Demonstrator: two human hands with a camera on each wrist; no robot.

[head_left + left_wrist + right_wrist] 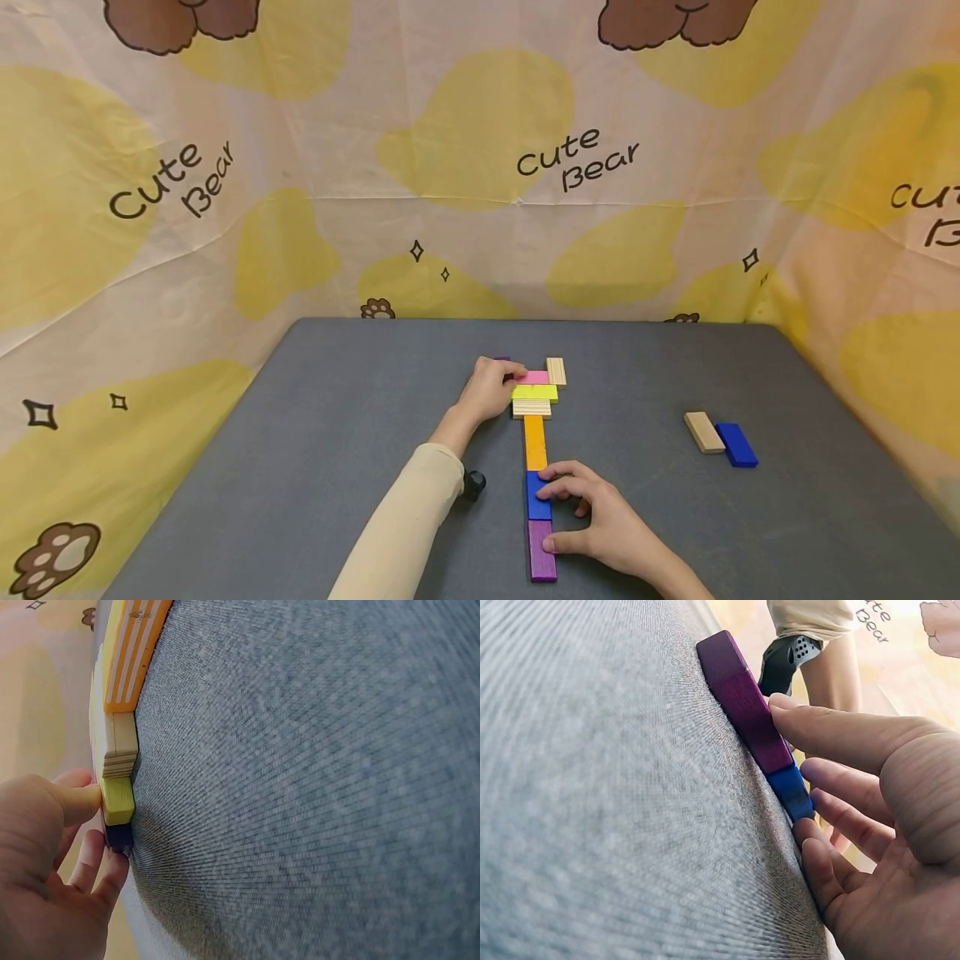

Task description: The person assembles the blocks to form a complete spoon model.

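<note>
A line of flat wooden blocks runs down the table in the head view. My left hand [491, 387] is at its far end, fingertips by a pink block [534, 377] and a purple block [502, 359] that it mostly hides. In the left wrist view the thumb meets the lime block [118, 801], and lower fingers touch a dark block [118, 838]. My right hand [600, 517] rests at the near end: thumb on a purple block [542, 567], fingers on the blue block [532, 507]. Between lie a plain wood block [532, 408] and an orange block [535, 442].
Another plain block [556, 372] stands out at the far right of the arrangement. Farther right, a loose plain block [704, 432] and a loose blue block [737, 445] lie side by side on the grey table [337, 417]. A printed cloth [480, 167] hangs behind.
</note>
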